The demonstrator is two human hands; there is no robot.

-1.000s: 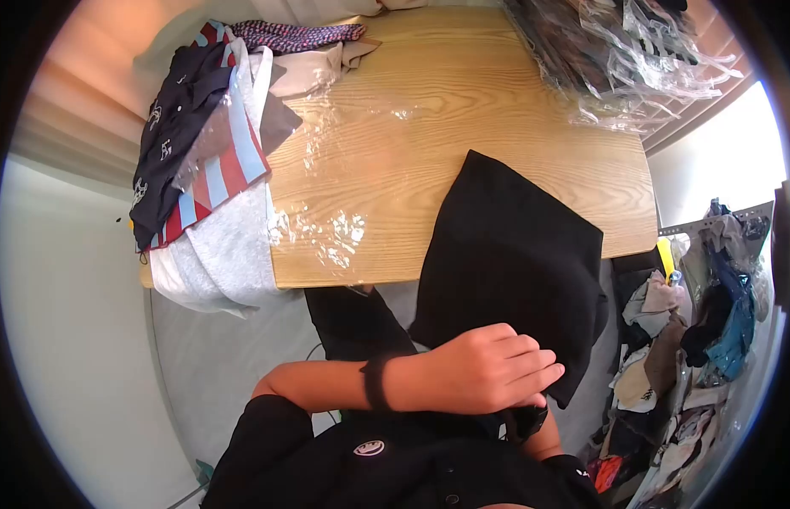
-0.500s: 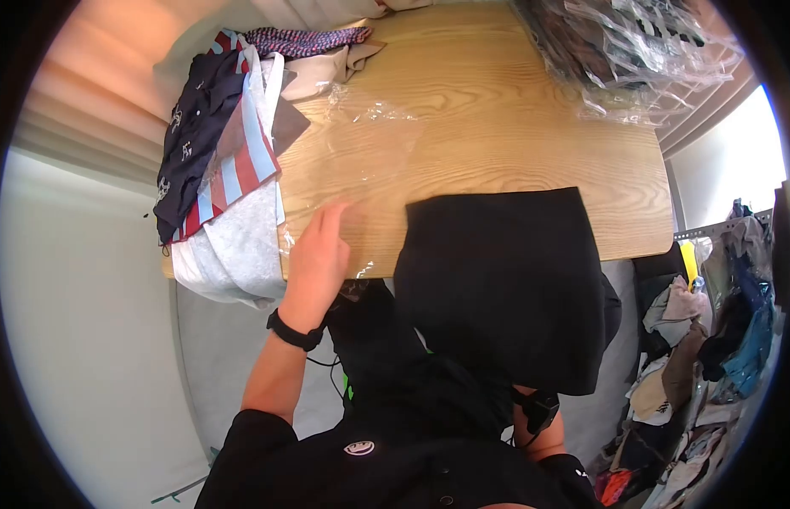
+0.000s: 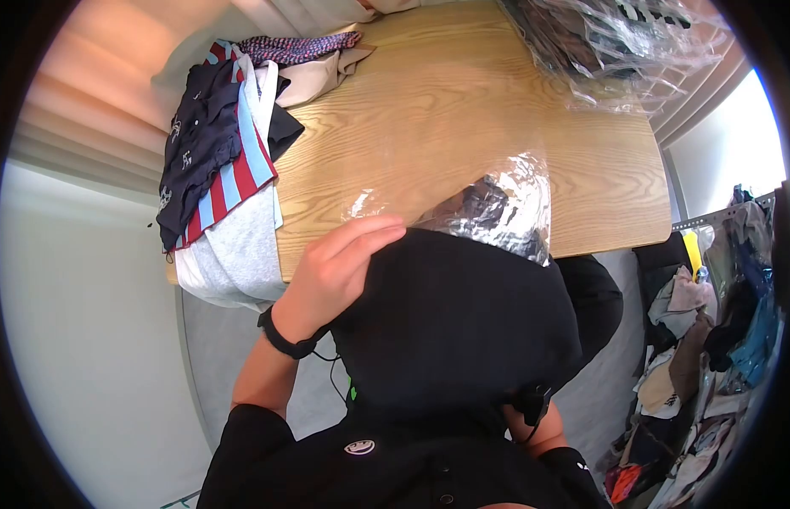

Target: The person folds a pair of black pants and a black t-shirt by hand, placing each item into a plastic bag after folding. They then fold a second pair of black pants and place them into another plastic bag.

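Observation:
A folded black garment (image 3: 463, 318) hangs over the table's near edge, close to my body. At its upper left corner is my left hand (image 3: 331, 267), fingers long and pressed together at the mouth of a clear plastic bag (image 3: 526, 208). The bag lies flat on the table just beyond the garment, its shiny right side crinkled. My right forearm (image 3: 543, 433) reaches under the garment from below, and the cloth hides the fingers of that hand. Black bands sit on both wrists.
Folded clothes (image 3: 217, 153), striped, navy and grey, are piled at the wooden table's (image 3: 437, 85) left end. Bagged items (image 3: 616, 51) fill the far right corner. A rack of clothes (image 3: 692, 339) stands at the right, and a curtain (image 3: 98, 127) hangs on the left.
The plastic bag has shifted right across the table to the garment's far edge. My left hand has moved right to the garment's corner. The garment has come down and nearer my body.

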